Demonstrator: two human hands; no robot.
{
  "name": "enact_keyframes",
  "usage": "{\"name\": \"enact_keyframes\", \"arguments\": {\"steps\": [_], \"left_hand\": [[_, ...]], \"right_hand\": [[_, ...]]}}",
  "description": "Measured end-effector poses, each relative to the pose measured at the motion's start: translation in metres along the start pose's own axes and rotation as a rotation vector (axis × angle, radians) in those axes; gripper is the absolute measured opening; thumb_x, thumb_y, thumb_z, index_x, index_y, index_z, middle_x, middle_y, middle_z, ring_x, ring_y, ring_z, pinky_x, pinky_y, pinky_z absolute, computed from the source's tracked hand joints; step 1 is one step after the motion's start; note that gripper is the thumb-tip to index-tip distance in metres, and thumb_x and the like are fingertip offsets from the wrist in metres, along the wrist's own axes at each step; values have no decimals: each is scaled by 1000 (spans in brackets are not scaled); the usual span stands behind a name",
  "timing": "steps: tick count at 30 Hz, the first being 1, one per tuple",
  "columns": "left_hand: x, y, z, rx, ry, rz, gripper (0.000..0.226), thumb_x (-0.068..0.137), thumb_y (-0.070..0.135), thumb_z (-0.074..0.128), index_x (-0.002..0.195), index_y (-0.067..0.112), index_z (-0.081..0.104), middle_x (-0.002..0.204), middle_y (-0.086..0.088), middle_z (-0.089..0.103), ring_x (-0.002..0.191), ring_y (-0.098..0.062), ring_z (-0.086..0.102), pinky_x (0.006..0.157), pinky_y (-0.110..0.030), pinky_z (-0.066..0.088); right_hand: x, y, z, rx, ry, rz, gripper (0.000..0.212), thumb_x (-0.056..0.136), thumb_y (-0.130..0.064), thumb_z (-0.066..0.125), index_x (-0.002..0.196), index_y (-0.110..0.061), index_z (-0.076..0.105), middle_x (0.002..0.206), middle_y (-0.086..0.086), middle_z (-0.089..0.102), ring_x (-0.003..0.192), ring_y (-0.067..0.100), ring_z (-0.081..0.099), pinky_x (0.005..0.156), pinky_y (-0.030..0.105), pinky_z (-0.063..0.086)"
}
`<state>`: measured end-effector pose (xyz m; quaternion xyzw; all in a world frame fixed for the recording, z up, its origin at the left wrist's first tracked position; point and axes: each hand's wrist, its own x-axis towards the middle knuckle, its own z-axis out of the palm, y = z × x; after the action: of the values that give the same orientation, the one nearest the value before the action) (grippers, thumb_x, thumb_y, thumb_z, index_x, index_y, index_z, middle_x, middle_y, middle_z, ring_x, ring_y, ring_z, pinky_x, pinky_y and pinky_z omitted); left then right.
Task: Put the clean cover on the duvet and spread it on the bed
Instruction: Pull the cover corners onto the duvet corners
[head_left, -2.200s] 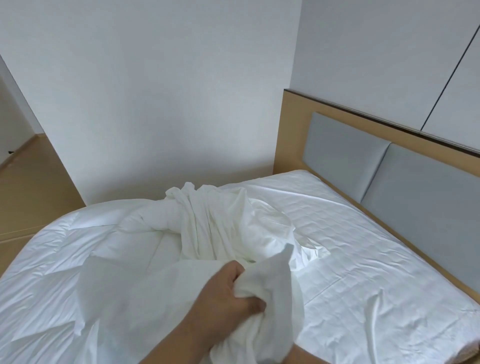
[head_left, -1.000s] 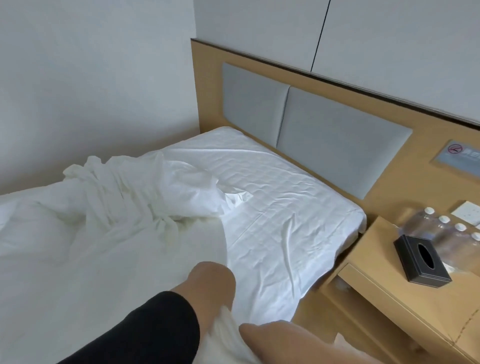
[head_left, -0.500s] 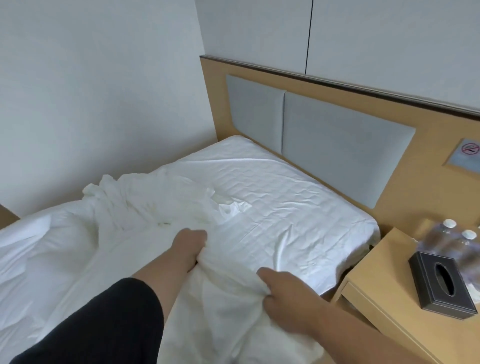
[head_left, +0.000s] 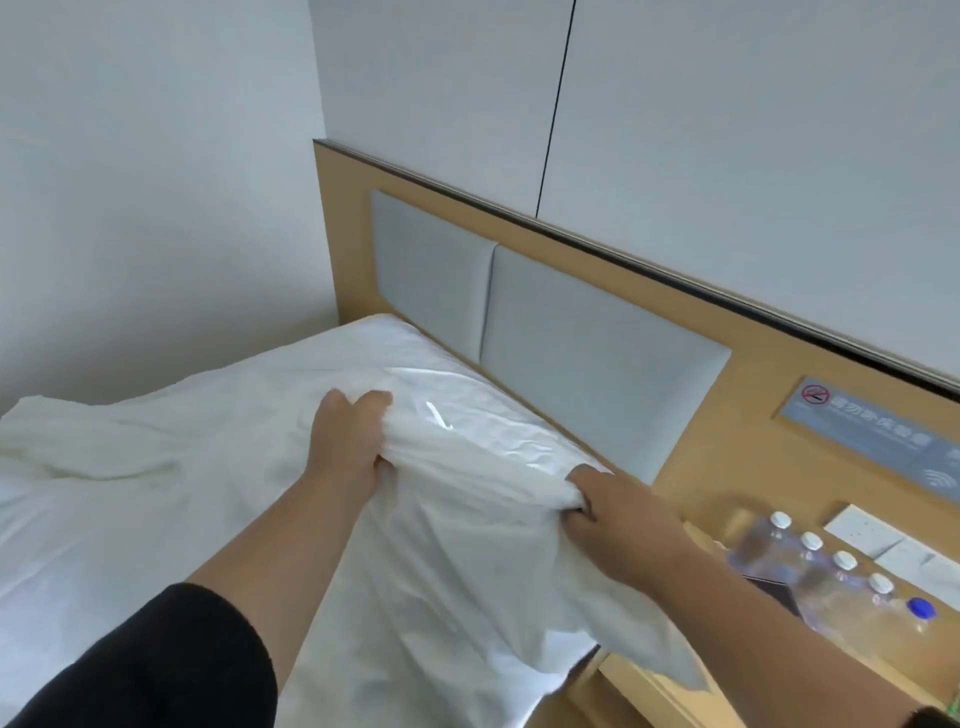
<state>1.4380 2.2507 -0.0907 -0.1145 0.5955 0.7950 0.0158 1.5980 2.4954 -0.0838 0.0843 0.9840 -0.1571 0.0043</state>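
Note:
A white duvet cover (head_left: 457, 561) lies stretched over the head end of the bed (head_left: 374, 338), its edge held taut between both hands. My left hand (head_left: 348, 441) grips a bunched fold of the cover near the middle of the bed. My right hand (head_left: 618, 519) clutches the cover's edge at the bed's right side, close to the headboard. The rumpled white duvet (head_left: 78, 452) lies to the left, partly under the cover.
A wooden headboard with grey padded panels (head_left: 587, 338) runs behind the bed. On the wooden nightstand (head_left: 649, 691) at the right stand several water bottles (head_left: 810, 561). White walls close in on the left and behind.
Both hands have carried the cover's edge up toward the headboard and apart, stretching it over the mattress that was bare. The view has moved closer to the headboard.

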Motion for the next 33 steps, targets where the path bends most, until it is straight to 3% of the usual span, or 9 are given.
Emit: {"name": "enact_keyframes", "arguments": {"steps": [2,5,9,13,18,22,27,31,33], "left_hand": [[19,-21,-8,26,45,-25,24,77,24,73,85,15,52,87,-5,58,79,-25,60,65,-34,50],[46,-38,-7,54,56,-56,20,83,20,73,81,17,53,82,-2,60,74,-21,61,62,-30,50],[83,-46,21,43,54,-70,23,85,19,74,79,19,52,85,-2,61,78,-21,62,70,-34,52],[121,-62,73,84,65,-78,23,86,14,73,85,17,50,92,-8,58,81,-23,60,68,-36,50],[173,-73,180,192,68,-73,26,88,13,72,86,17,46,90,-5,56,77,-21,59,51,-26,52],[205,-70,297,257,-26,-56,28,87,18,73,89,20,45,92,-2,52,81,-19,57,60,-30,53],[230,-72,405,249,-356,1,16,90,6,65,103,6,55,92,-12,64,77,-24,65,75,-42,59],[220,-112,385,582,-428,-4,16,93,6,62,100,20,60,85,-2,66,68,-12,63,69,-32,55],[200,-151,332,758,-454,-137,9,96,10,61,95,18,63,80,1,68,66,-9,64,66,-30,53]], "right_hand": [[9,1,25,29,-68,-9,6,95,-32,46,95,-26,48,92,-8,61,89,18,58,70,35,43],[28,7,44,112,-140,-20,11,97,-36,45,99,-26,50,92,-7,62,88,19,60,81,40,49],[70,33,48,151,-148,-5,19,96,-46,49,91,-28,44,82,-9,59,81,18,58,72,37,46],[125,86,48,200,-94,30,25,97,-45,55,90,-22,48,79,-7,61,79,20,58,68,36,41],[209,173,33,217,-2,34,25,100,-43,53,91,-20,54,82,-7,62,79,22,55,64,32,29],[277,260,-12,177,123,136,22,101,-39,50,96,-19,56,85,1,65,80,29,60,64,36,42],[339,356,-47,144,290,306,29,103,-43,46,85,-21,46,69,-6,49,59,12,44,50,27,28],[351,389,12,125,122,419,30,103,-44,45,85,-21,41,74,-1,52,61,21,46,56,34,34],[355,392,54,141,-57,448,23,102,-40,49,102,-17,46,90,9,61,77,33,55,69,37,40]]}}
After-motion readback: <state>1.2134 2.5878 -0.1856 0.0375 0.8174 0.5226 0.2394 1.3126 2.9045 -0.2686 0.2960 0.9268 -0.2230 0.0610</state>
